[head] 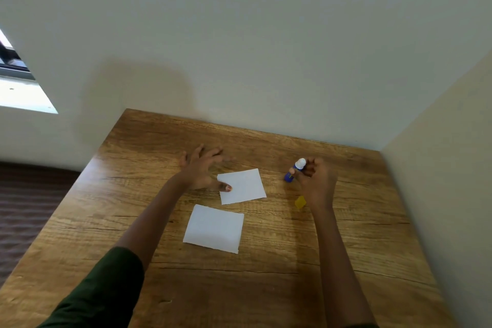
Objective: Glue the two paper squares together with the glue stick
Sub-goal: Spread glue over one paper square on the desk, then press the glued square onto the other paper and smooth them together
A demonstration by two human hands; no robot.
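Two white paper squares lie flat on the wooden table (pixel 266 287). The far paper square (pixel 245 185) sits in the middle, and the near paper square (pixel 214 229) lies just in front of it, slightly left. My left hand (pixel 202 170) is spread with straight fingers, and its thumb presses the far square's left edge. To the right, my right hand (pixel 315 181) grips a blue glue stick (pixel 294 170) held tilted above the table, its white glue tip bared and pointing up. A small yellow cap (pixel 300 202) lies on the table under my right wrist.
The table stands in a corner, with a pale wall (pixel 266 48) behind it and another wall (pixel 452 168) along its right side. Its left edge drops to a dark floor (pixel 32 208). A window (pixel 18 82) shows at far left.
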